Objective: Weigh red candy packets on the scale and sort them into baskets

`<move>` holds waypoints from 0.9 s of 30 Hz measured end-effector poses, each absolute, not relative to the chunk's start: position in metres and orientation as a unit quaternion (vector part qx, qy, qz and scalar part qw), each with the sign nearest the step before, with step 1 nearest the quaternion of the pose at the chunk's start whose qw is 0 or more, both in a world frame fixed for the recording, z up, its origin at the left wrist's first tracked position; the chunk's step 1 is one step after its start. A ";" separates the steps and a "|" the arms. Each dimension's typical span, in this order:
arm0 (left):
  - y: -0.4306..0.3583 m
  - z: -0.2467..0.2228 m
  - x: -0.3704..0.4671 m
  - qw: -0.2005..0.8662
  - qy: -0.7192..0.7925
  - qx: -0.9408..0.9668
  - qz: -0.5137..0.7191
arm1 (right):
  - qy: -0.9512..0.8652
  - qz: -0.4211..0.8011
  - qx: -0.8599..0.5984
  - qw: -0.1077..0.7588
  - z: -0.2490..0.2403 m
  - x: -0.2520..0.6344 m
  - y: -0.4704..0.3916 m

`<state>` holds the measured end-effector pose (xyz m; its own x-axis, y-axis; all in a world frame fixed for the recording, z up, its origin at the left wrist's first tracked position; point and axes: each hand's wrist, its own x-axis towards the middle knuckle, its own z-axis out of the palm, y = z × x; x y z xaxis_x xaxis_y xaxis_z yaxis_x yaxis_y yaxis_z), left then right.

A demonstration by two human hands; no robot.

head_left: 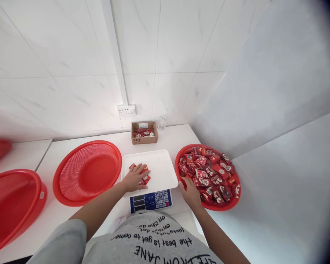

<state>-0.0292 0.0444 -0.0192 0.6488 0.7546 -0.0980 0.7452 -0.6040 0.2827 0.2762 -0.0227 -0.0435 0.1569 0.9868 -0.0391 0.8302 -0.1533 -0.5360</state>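
My left hand (134, 179) lies on the white tray (161, 167) of a weighing scale, fingers spread over a few small red packets (145, 178). They are partly hidden under it. On the right, a round red basket (177, 161) is heaped with red and dark-red printed packets (209, 172). My right hand (191, 192) is at the basket's near-left rim, thumb outside and fingers curled over the edge. Below the tray shows the scale's blue keypad panel (150, 200), with dark displays on its left.
Behind the tray stands a small cardboard box (144, 140) with red packets inside, beside a clear plastic object (162, 123). Two red baskets stand left, one near (63, 190) and one farther left (37, 205). A wall socket (125, 110) is above the table.
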 end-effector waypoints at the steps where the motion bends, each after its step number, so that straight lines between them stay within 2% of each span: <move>1: 0.046 -0.019 -0.028 0.142 0.415 0.898 0.019 | -0.620 0.193 -0.733 0.202 -0.044 0.276 -0.023; 6: 0.049 -0.021 -0.016 0.119 0.441 0.887 0.068 | -0.616 0.192 -0.739 0.195 -0.044 0.276 -0.022; 11: 0.052 -0.026 -0.006 0.213 0.532 0.808 0.137 | -0.617 0.186 -0.739 0.196 -0.041 0.274 -0.023; 15: 0.056 -0.023 0.000 0.244 0.568 0.765 0.183 | -0.620 0.184 -0.739 0.186 -0.041 0.274 -0.023; 19: 0.063 -0.009 -0.002 0.273 0.624 0.690 0.246 | -0.623 0.187 -0.741 0.168 -0.045 0.276 -0.022; 23: 0.070 0.015 -0.017 0.377 0.671 0.517 0.375 | -0.625 0.174 -0.742 0.168 -0.049 0.277 -0.021; 27: 0.068 0.040 -0.052 0.338 0.698 0.452 0.441 | -0.629 0.169 -0.739 0.172 -0.049 0.277 -0.022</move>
<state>-0.0520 0.0681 0.0405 -0.3632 0.9288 -0.0734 0.3323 0.2028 0.9211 0.2774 -0.0218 -0.0488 0.1508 0.9880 -0.0334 0.8721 -0.1489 -0.4661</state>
